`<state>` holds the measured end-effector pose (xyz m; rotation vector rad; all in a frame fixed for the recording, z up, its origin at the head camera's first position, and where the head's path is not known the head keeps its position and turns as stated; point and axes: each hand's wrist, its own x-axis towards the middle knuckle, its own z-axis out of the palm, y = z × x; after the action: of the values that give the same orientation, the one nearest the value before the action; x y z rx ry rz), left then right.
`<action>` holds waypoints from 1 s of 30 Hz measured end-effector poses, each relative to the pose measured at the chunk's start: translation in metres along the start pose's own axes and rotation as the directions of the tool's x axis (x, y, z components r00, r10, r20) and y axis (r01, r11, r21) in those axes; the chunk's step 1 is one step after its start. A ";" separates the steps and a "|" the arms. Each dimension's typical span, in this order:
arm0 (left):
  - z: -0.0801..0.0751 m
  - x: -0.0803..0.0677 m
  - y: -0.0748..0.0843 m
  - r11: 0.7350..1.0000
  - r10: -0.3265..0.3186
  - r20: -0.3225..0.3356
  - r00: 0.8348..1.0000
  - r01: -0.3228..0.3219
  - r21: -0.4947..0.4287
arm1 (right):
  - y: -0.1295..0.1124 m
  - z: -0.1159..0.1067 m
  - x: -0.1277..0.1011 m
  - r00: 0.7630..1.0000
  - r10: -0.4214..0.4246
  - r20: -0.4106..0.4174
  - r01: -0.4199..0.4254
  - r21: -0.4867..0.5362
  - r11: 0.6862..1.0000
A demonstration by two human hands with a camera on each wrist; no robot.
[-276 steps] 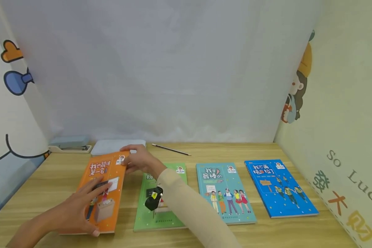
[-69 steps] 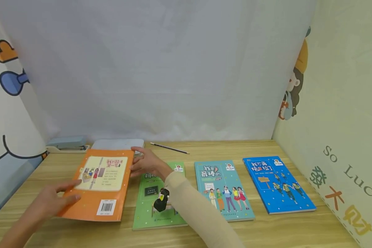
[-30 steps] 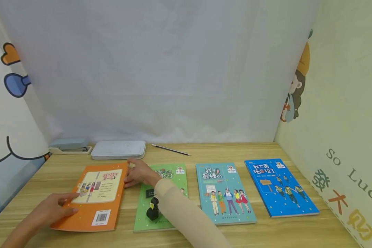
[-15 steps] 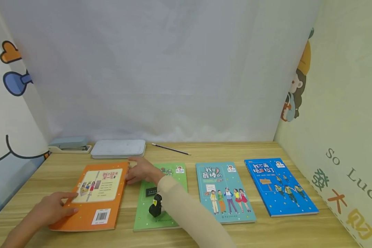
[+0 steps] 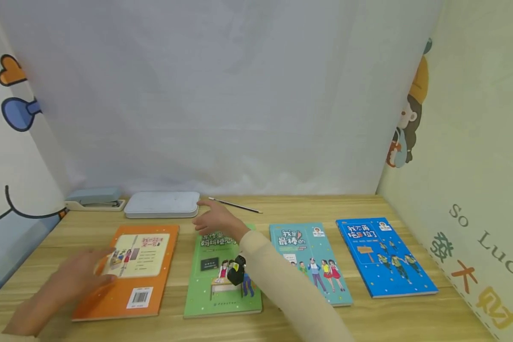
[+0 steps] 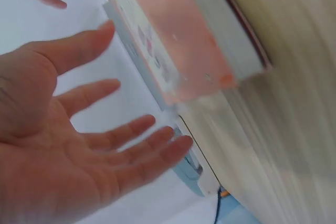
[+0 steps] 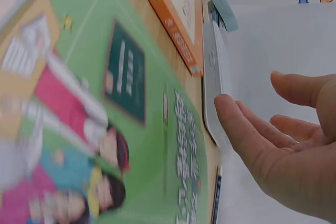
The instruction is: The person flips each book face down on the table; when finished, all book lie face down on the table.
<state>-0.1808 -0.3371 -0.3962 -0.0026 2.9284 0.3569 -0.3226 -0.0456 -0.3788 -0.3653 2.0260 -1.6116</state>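
The left hand (image 5: 74,280) lies flat with straight fingers on the orange book (image 5: 130,268), gripping nothing. The right hand (image 5: 215,221) hovers slack and empty above the green book (image 5: 220,280). A second ago it touched the orange book's edge — now it has lifted away. A careless left push could slide that book off the table (image 5: 282,209).

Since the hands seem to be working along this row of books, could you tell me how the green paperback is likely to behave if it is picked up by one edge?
The green paperback looks thin and soft-covered, so it would probably sag or bend when lifted by one edge. Its cover seems glossy, so it may slide easily on the wooden table if pushed. Lying flat, it should not roll or tip.
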 end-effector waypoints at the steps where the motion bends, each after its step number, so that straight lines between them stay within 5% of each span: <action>1: 0.000 0.002 0.006 0.999 0.047 -0.026 0.999 -0.047 0.009 | 0.000 -0.005 -0.002 1.000 0.002 -0.009 -0.002 -0.007 1.000; 4: 0.004 0.006 0.024 0.980 0.198 -0.087 0.976 -0.199 -0.001 | 0.002 -0.019 -0.006 1.000 0.001 -0.027 -0.001 -0.015 1.000; 8: 0.009 0.007 0.049 0.945 0.315 -0.096 0.944 -0.322 -0.059 | 0.007 -0.035 -0.012 0.999 0.001 -0.051 -0.001 0.004 1.000; 17: 0.024 0.014 0.095 0.879 0.443 -0.095 0.891 -0.453 -0.151 | 0.016 -0.070 -0.026 0.994 -0.028 -0.104 0.019 -0.089 0.996; 24: 0.030 0.019 0.116 0.809 0.554 -0.048 0.831 -0.552 -0.201 | 0.021 -0.088 -0.038 0.990 -0.050 -0.132 0.022 -0.202 0.979; 30: 0.036 0.019 0.132 0.776 0.612 -0.008 0.791 -0.603 -0.186 | 0.027 -0.099 -0.042 0.978 -0.053 -0.200 -0.001 -0.261 0.965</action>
<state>-0.1959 -0.1999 -0.4032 0.9358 2.7491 0.6978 -0.3389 0.0638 -0.3799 -0.3310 2.4102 -1.4506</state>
